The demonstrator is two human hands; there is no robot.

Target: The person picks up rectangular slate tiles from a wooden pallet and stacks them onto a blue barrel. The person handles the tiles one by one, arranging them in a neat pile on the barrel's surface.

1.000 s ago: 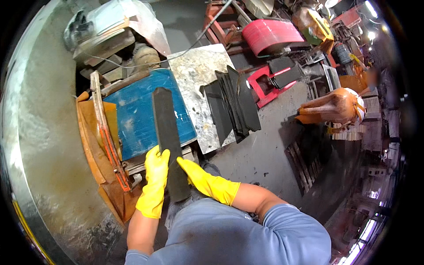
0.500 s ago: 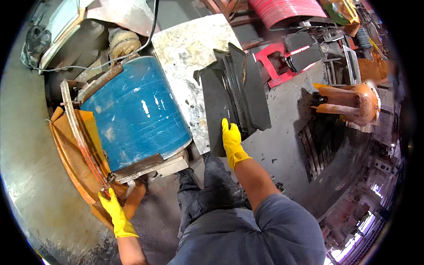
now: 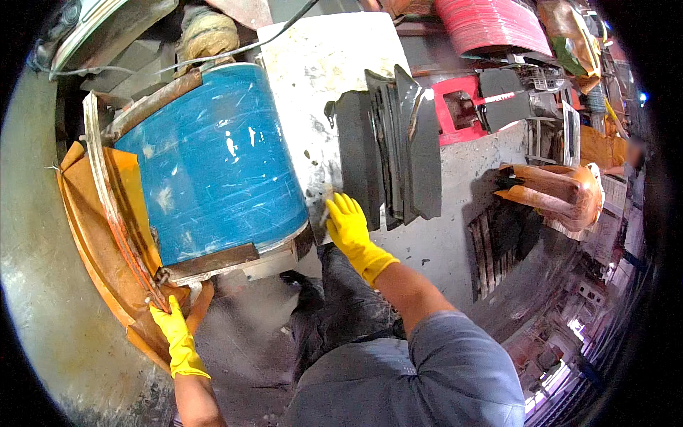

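- The left hand [image 3: 178, 340], in a yellow rubber glove, is closed around the lower end of the long, orange-stained bar [image 3: 108, 192].
- The right hand [image 3: 350, 229], gloved the same, has its fingers stretched forward; I cannot tell whether it pinches anything.
- The dark flat slabs [image 3: 361, 142] stand leaning together, just ahead and to the right of the right hand.
- The scratched blue sheet [image 3: 213, 171] lies ahead, between both hands.

White glare on blue sheet [image 3: 213, 185], black rim
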